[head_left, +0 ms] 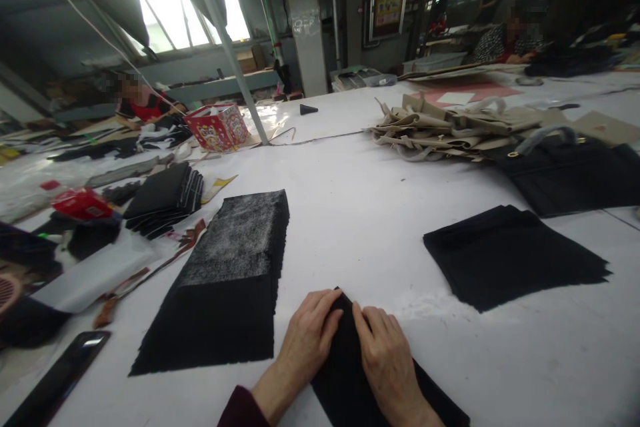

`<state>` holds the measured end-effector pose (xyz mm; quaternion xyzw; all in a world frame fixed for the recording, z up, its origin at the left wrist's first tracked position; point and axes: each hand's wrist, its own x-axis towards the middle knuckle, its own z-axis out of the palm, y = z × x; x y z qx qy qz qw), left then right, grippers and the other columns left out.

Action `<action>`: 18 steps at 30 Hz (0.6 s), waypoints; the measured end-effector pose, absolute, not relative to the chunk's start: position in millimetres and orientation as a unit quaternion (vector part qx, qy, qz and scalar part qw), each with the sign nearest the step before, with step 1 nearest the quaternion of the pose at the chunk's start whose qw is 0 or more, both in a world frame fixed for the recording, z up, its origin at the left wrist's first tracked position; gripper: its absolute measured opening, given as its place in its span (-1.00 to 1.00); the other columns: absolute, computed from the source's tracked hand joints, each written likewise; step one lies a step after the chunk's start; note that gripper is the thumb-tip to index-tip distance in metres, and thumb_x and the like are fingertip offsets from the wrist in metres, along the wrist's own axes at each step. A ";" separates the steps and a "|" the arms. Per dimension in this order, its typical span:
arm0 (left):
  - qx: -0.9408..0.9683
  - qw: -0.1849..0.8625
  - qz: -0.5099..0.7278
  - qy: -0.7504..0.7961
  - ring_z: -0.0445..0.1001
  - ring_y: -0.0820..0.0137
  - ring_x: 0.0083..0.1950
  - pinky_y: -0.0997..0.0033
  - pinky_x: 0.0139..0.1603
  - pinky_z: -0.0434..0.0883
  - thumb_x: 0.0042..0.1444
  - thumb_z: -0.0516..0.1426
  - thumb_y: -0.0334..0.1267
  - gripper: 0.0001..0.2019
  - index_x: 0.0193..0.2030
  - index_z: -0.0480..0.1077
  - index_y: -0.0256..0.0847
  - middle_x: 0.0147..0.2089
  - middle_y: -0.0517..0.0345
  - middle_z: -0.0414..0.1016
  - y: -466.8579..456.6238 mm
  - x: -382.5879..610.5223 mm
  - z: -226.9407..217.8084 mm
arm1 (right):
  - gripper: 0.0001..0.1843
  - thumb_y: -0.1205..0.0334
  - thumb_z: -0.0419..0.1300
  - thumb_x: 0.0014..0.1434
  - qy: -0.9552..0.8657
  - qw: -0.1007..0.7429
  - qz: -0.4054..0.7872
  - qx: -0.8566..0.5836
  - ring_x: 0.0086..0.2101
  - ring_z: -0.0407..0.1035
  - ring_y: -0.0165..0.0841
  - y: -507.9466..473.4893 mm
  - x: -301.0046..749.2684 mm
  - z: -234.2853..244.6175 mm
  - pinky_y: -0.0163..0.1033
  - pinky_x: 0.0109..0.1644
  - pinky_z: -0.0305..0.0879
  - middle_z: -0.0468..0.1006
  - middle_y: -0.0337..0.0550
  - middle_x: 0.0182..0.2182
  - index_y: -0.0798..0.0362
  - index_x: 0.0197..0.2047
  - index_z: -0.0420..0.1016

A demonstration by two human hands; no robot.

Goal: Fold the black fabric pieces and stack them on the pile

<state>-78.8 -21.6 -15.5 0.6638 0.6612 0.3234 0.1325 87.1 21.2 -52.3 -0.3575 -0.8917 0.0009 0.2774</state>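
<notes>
A black fabric piece (pixel 345 373) lies in front of me on the white table, narrow at its far end and folded over along its length. My left hand (pixel 307 333) pinches its far left edge between thumb and fingers. On the other side, my right hand (pixel 385 353) has its fingers bent and closed on the fabric, with the thumb hidden. To the left is a thick stack of black fabric pieces (pixel 235 320), its far half topped by a speckled grey patch. A lower black stack (pixel 515 253) sits on the right.
Tan bags (pixel 445 127) are piled at the back right, beside a black bag (pixel 575 173). A red patterned box (pixel 217 127) stands near a metal pole (pixel 230 47). At left are folded black pieces (pixel 165 193) and a dark phone-like slab (pixel 60 373). Two people sit farther off.
</notes>
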 end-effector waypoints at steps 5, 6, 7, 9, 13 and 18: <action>0.586 0.147 0.364 0.709 0.45 0.31 -0.13 0.25 -0.06 0.45 0.28 0.07 -0.24 -0.87 -0.27 0.38 -0.16 -0.17 0.09 0.42 0.0 -81.3 -3.1 | -0.57 0.54 -0.06 0.26 -0.894 0.260 0.004 -0.366 -0.28 0.29 -0.22 20.6 86.6 -50.8 -0.09 -0.17 0.27 0.42 -0.02 -0.28 0.17 0.14 0.36; 0.588 0.138 0.358 0.712 0.45 0.30 -0.10 0.21 -0.03 0.44 0.27 0.08 -0.23 -0.85 -0.31 0.39 -0.17 -0.15 0.07 0.42 4.6 -81.6 -2.1 | -0.58 0.54 -0.05 0.26 -0.894 0.256 0.003 -0.367 -0.28 0.28 -0.22 20.4 86.5 -50.5 -0.09 -0.17 0.27 0.41 -0.02 -0.28 0.18 0.14 0.35; 0.590 0.128 0.351 0.716 0.44 0.27 -0.07 0.18 0.01 0.43 0.26 0.09 -0.22 -0.84 -0.33 0.39 -0.18 -0.12 0.05 0.41 8.6 -81.9 -2.2 | -0.58 0.55 -0.05 0.26 -0.894 0.255 0.002 -0.367 -0.29 0.28 -0.22 20.3 86.5 -50.2 -0.09 -0.17 0.27 0.41 -0.02 -0.28 0.20 0.14 0.35; 0.590 0.114 0.337 0.725 0.43 0.23 -0.04 0.11 0.05 0.40 0.23 0.11 -0.22 -0.84 -0.35 0.41 -0.18 -0.09 0.03 0.42 14.2 -82.6 -5.1 | -0.58 0.55 -0.06 0.26 -0.894 0.257 0.002 -0.368 -0.29 0.28 -0.23 20.2 86.4 -49.5 -0.08 -0.16 0.26 0.41 -0.02 -0.28 0.21 0.14 0.35; 0.587 0.111 0.328 0.732 0.42 0.22 -0.04 0.07 0.05 0.38 0.20 0.12 -0.27 -0.85 -0.39 0.41 -0.19 -0.08 0.03 0.44 17.3 -83.6 -14.5 | -0.57 0.55 -0.08 0.26 -0.891 0.269 0.011 -0.365 -0.28 0.28 -0.24 20.9 86.7 -48.0 -0.09 -0.15 0.25 0.42 0.00 -0.26 0.20 0.15 0.35; 0.580 0.113 0.329 0.736 0.41 0.22 -0.02 0.10 0.06 0.37 0.19 0.12 -0.28 -0.84 -0.41 0.42 -0.18 -0.05 0.04 0.44 17.8 -83.7 -20.3 | -0.56 0.54 -0.10 0.28 -0.893 0.280 0.016 -0.353 -0.28 0.26 -0.26 21.9 87.3 -48.0 -0.11 -0.17 0.24 0.41 -0.01 -0.26 0.22 0.17 0.32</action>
